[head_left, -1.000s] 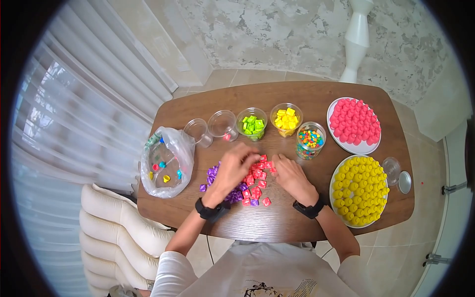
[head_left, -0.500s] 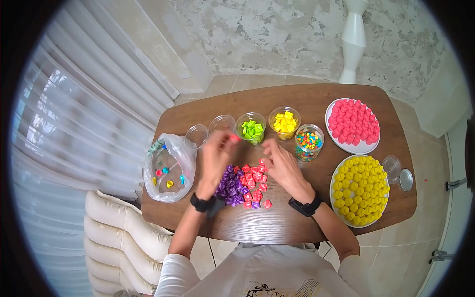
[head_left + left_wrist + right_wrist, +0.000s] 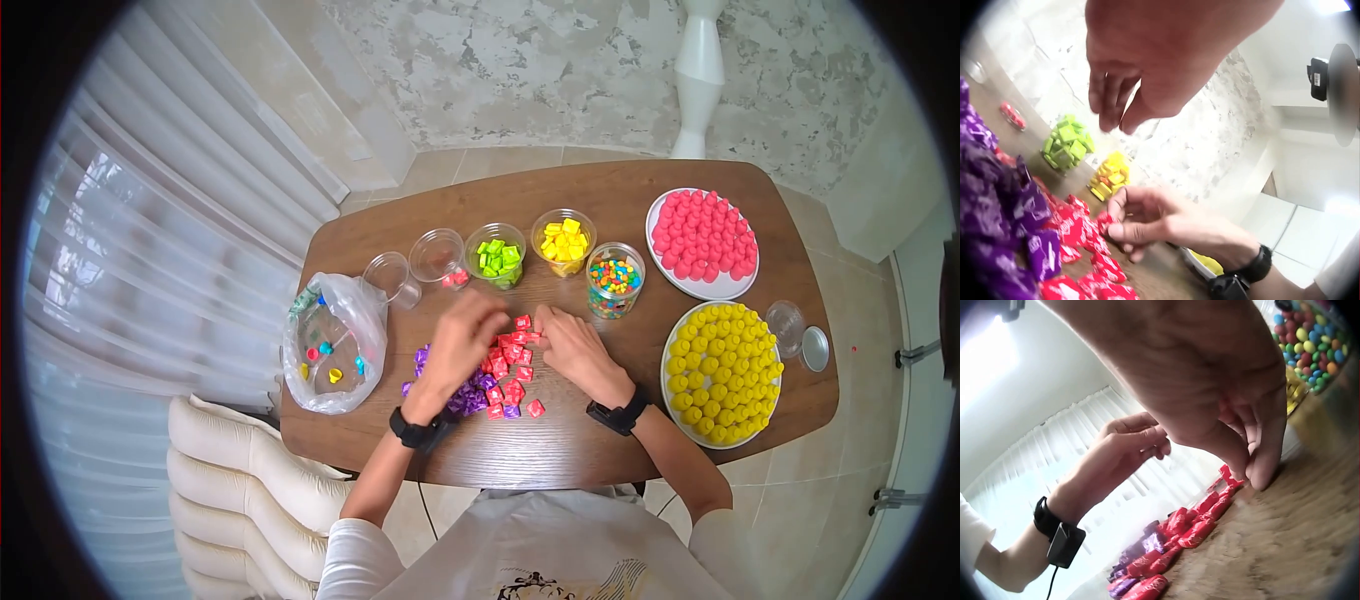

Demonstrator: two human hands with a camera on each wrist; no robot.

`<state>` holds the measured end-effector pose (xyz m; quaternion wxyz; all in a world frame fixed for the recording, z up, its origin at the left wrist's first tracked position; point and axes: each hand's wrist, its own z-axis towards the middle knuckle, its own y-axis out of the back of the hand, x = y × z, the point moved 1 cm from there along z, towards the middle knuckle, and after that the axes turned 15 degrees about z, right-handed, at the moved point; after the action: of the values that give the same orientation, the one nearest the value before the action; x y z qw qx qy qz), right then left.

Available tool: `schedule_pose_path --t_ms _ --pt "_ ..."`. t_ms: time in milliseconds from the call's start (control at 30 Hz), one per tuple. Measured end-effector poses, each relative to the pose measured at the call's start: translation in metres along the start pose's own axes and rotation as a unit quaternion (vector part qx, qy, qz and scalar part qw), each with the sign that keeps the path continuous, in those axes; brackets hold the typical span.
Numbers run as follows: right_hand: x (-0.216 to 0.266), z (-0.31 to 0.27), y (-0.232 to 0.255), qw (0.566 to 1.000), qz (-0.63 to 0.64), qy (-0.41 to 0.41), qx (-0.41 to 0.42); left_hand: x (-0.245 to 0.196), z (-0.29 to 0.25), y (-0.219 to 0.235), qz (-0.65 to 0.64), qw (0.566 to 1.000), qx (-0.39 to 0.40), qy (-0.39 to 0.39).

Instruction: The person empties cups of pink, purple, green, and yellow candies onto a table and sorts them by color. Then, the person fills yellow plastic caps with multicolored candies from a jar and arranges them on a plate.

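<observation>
Red wrapped candies [image 3: 525, 374] lie on the table beside a heap of purple wrapped candies [image 3: 468, 398]. My left hand [image 3: 462, 340] hovers above them, and its loosely bent fingers hold nothing in the left wrist view. At the far edge of the red candies, my right hand [image 3: 580, 352] pinches a red candy [image 3: 1106, 222] between thumb and forefinger. Beyond my left hand stands a clear plastic cup [image 3: 437, 240] with a few red candies [image 3: 456, 279] at its bottom.
Along the back stand another clear cup [image 3: 388, 264], cups of green candies [image 3: 498, 258] and yellow candies [image 3: 565, 240], and a jar of colourful candies [image 3: 615, 280]. A plastic bag [image 3: 372, 345] is left; plates of pink pieces [image 3: 703, 236] and yellow pieces [image 3: 722, 376] are right.
Half a second ago my left hand carried a red candy near the clear cup; now it is back over the candies without it. My right hand has lowered to the red candies.
</observation>
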<state>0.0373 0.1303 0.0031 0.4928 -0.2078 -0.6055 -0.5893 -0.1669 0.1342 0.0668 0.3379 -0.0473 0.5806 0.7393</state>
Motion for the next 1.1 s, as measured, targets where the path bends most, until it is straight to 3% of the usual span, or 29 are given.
schedule_pose_path --t_ms 67,100,167,233,300,367,433,600,700,767,867,967,1033,1100 --pt "0.004 0.004 0.000 0.998 0.058 -0.016 0.008 -0.014 -0.007 -0.009 -0.044 0.994 0.100 0.003" --pt "0.008 0.007 -0.002 0.997 0.070 0.001 -0.022 -0.016 -0.010 -0.016 -0.044 0.994 0.099 0.005" --pt "0.012 0.011 -0.005 0.995 0.084 0.018 -0.052 -0.017 -0.011 -0.022 -0.126 0.990 0.058 0.039" --pt "0.013 0.015 -0.005 0.972 0.233 0.001 -0.016 -0.009 -0.009 -0.016 -0.082 0.994 0.046 0.053" --pt "0.012 0.017 -0.008 0.963 0.267 -0.001 -0.019 0.006 -0.005 -0.011 -0.031 0.999 0.033 0.004" --pt "0.012 0.018 -0.007 0.954 0.300 -0.001 -0.022 0.014 0.009 0.005 -0.086 0.991 -0.049 0.089" --pt "0.012 0.015 -0.001 0.990 0.125 -0.014 -0.065 0.039 0.031 0.024 -0.054 0.983 -0.120 0.131" --pt "0.001 0.014 -0.008 0.999 0.016 0.008 -0.044 0.058 0.052 0.026 -0.005 0.981 -0.153 0.118" --pt "-0.005 0.013 -0.018 0.999 -0.026 0.014 -0.033 0.031 0.041 0.014 -0.020 0.982 -0.173 0.073" --pt "-0.007 0.013 -0.019 0.999 -0.039 0.013 -0.028 0.019 0.030 0.007 -0.035 0.985 -0.148 0.085" --pt "-0.007 0.018 -0.019 0.999 -0.017 0.028 -0.040 0.017 0.013 -0.007 -0.070 0.995 0.005 0.064" --pt "-0.009 0.022 -0.018 0.999 -0.035 0.011 -0.033 0.014 0.004 -0.020 0.017 0.999 0.021 -0.031" --pt "-0.008 0.023 -0.015 0.990 0.124 0.043 -0.054 0.008 0.000 -0.025 -0.013 0.999 0.045 -0.007" --pt "-0.006 0.028 -0.015 0.983 0.176 0.021 -0.040 0.007 0.000 -0.024 -0.043 0.996 0.071 0.020"
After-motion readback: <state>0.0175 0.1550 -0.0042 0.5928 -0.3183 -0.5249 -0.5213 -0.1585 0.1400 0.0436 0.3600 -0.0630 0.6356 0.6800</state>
